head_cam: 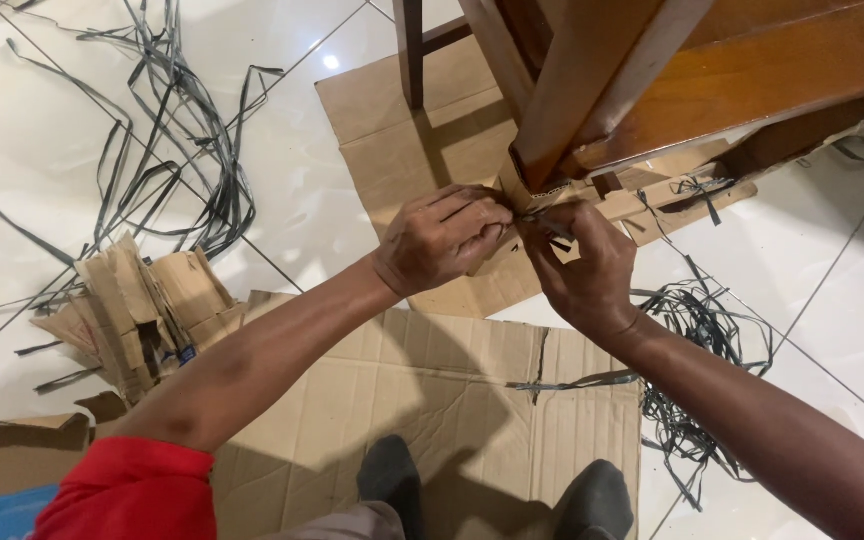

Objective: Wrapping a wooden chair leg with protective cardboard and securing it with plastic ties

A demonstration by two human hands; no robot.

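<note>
My left hand (444,237) and my right hand (584,268) meet at the foot of a brown wooden furniture leg (592,90). Both pinch a thin grey plastic strap (537,212) that runs around cardboard wrapping (642,200) at the leg's lower end. The fingers of my left hand are curled tight over the strap and the cardboard edge. My right hand grips the strap from the other side, thumb on top. The strap's knot is hidden between the fingers.
A flat cardboard sheet (452,400) lies on the white tiled floor (292,210) under my dark-socked feet (392,475). Torn cardboard scraps (137,305) sit at left. Loose grey straps (182,120) tangle at upper left, and another strap pile (697,330) lies at right.
</note>
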